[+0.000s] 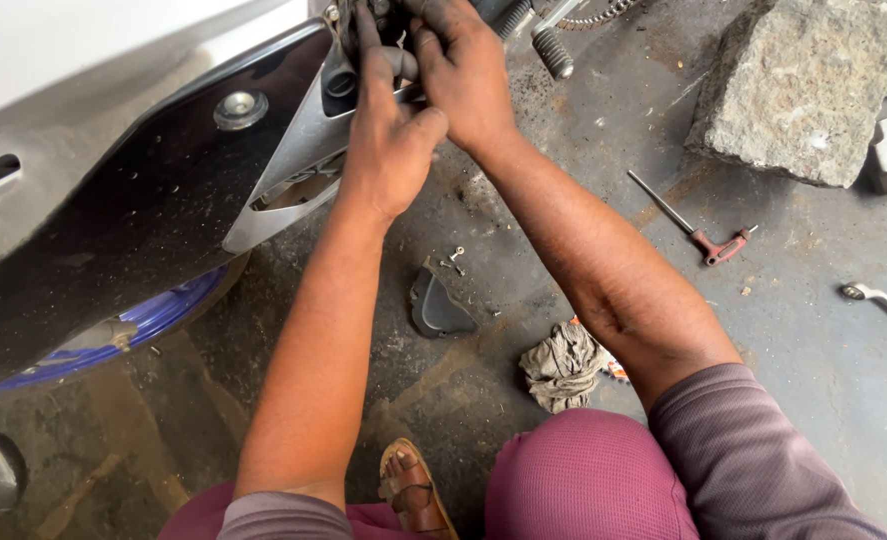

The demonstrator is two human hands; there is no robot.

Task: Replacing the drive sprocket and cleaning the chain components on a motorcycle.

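Both my hands reach up to the side of a motorcycle (pixel 133 200) at the top of the head view. My left hand (pixel 388 135) presses against the silver footrest bracket (pixel 298 150), its fingers stretched up onto a dark part near the frame. My right hand (pixel 460 65) is closed over the same spot just beside it, fingers curled around something small that is hidden. A ribbed black foot peg (pixel 551 52) sticks out to the right of my hands.
On the oily concrete floor lie a black plastic cover (pixel 435 305) with small screws (pixel 455 258) near it, a dirty rag (pixel 561 365), a red-handled T-wrench (pixel 698 225), a spanner (pixel 883 305) and a large stone block (pixel 798 85). A blue wheel rim (pixel 138 325) shows lower left.
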